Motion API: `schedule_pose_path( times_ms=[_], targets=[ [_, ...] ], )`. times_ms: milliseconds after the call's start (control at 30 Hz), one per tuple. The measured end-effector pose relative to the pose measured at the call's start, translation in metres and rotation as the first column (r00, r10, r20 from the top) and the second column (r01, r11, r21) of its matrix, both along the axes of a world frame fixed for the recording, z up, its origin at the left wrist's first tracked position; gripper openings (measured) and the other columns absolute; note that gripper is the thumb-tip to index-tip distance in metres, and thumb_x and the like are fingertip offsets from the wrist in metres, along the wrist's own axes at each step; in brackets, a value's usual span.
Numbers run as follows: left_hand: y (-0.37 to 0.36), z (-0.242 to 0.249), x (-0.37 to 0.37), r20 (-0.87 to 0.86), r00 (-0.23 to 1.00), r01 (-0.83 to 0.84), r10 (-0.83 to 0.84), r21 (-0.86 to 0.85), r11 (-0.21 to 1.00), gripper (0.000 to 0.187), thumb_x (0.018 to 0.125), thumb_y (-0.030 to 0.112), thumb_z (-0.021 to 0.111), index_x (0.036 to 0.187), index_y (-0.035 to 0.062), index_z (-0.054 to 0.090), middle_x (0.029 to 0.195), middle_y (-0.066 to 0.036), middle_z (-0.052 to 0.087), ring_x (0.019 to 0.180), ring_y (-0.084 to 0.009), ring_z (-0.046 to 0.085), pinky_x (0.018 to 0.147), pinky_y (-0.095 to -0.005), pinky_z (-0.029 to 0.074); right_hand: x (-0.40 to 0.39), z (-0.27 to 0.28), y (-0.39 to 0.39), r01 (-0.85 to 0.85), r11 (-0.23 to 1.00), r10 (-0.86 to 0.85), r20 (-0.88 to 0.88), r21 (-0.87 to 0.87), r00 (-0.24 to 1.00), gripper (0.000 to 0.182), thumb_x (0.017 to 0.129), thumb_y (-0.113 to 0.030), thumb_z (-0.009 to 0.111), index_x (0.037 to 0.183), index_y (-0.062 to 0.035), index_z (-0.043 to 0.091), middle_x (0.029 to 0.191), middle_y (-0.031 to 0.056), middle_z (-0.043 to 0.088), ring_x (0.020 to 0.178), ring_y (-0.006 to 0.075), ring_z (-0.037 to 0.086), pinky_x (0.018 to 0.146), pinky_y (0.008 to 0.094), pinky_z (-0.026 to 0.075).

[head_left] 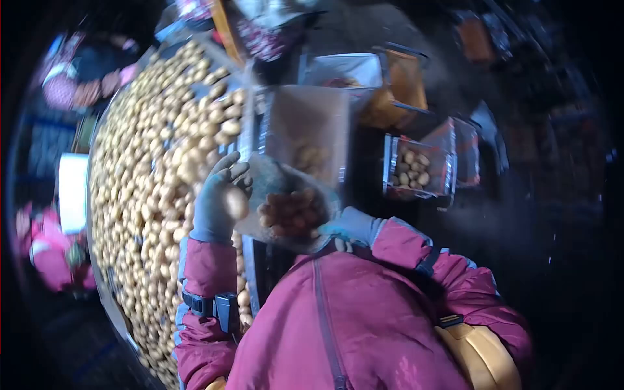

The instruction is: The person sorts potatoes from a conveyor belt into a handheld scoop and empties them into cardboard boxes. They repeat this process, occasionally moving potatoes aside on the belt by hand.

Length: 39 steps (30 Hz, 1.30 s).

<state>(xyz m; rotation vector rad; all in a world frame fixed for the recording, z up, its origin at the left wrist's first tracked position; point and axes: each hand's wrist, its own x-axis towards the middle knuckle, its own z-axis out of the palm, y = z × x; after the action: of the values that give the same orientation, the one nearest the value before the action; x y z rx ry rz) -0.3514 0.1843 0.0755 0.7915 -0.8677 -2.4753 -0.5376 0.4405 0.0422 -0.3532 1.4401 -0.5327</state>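
My left hand (pixel 218 200), in a grey-blue glove with dark fingertips, is over the near edge of the heap of potatoes (pixel 146 188). Its fingers are apart and slightly bent. A motion-blurred potato (pixel 235 203) appears right by the palm, at the side of a translucent plastic basin (pixel 260 174). Inside the basin lie several reddish-brown potatoes (pixel 292 213). At the basin's lower right rim, my gloved right hand (pixel 351 227) grips it, with some fingers hidden underneath. The basin is tilted in front of my maroon jacket.
A raised metal edge (pixel 247 123) bounds the potato table. Beyond the basin stands a whitish bin (pixel 309 120) with some potatoes; a crate (pixel 416 166) holding potatoes is at right. Other people (pixel 55 250) work across the table, and another person (pixel 270 32) stands at the far end.
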Motion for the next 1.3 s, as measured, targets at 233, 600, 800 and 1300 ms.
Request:
schedule_pose_path(
  times_ms=[233, 600, 800, 1300],
  targets=[
    [0.132, -0.007, -0.216, 0.200, 0.929, 0.320, -0.312, -0.858, 0.403, 0.049, 0.097, 0.023, 0.061, 0.139, -0.0006, 0.052, 0.131, -0.014, 0.061, 0.118, -0.0261, 0.060, 0.097, -0.0326, 0.049, -0.023, -0.021, 0.083, 0.310, 0.949, -0.309, 0.022, -0.061, 0.951, 0.048, 0.081, -0.044, 0.079, 0.068, 0.0021, 0.072, 0.062, 0.0122, 0.067, 0.055, 0.0190, 0.063, 0.054, 0.0342, 0.051],
    [0.092, 0.022, -0.083, 0.303, 0.952, 0.080, 0.039, -0.369, 0.926, 0.042, 0.098, 0.023, 0.062, 0.135, 0.0033, 0.060, 0.127, -0.010, 0.064, 0.113, -0.0190, 0.064, 0.096, -0.0335, 0.052, -0.036, -0.037, 0.098, 0.347, 0.935, -0.343, 0.064, -0.071, 0.937, 0.026, 0.094, -0.026, 0.067, 0.096, -0.0005, 0.075, 0.075, 0.0146, 0.071, 0.056, 0.0213, 0.065, 0.049, 0.0351, 0.052],
    [0.113, -0.011, 0.115, 0.467, 0.637, -0.373, 0.613, -0.509, 0.775, 0.035, 0.096, 0.023, 0.064, 0.124, 0.0020, 0.067, 0.113, -0.008, 0.069, 0.104, -0.0163, 0.063, 0.090, -0.0295, 0.051, -0.027, -0.022, 0.024, 0.000, 1.000, 0.000, -0.004, -0.008, 1.000, 0.039, 0.088, -0.044, 0.072, 0.081, -0.0055, 0.068, 0.056, 0.0118, 0.063, 0.038, 0.0216, 0.057, 0.033, 0.0309, 0.042],
    [0.235, -0.059, 0.505, 0.423, -0.420, 0.355, 0.803, -0.738, 0.575, 0.049, 0.081, 0.016, 0.074, 0.127, 0.0025, 0.062, 0.126, -0.021, 0.062, 0.119, -0.0373, 0.058, 0.105, -0.0443, 0.045, 0.116, 0.025, -0.099, -0.237, 0.970, 0.230, -0.114, -0.059, 0.967, 0.034, 0.083, -0.039, 0.078, 0.084, -0.0062, 0.069, 0.058, 0.0064, 0.060, 0.039, 0.0182, 0.055, 0.036, 0.0310, 0.042]
  ],
)
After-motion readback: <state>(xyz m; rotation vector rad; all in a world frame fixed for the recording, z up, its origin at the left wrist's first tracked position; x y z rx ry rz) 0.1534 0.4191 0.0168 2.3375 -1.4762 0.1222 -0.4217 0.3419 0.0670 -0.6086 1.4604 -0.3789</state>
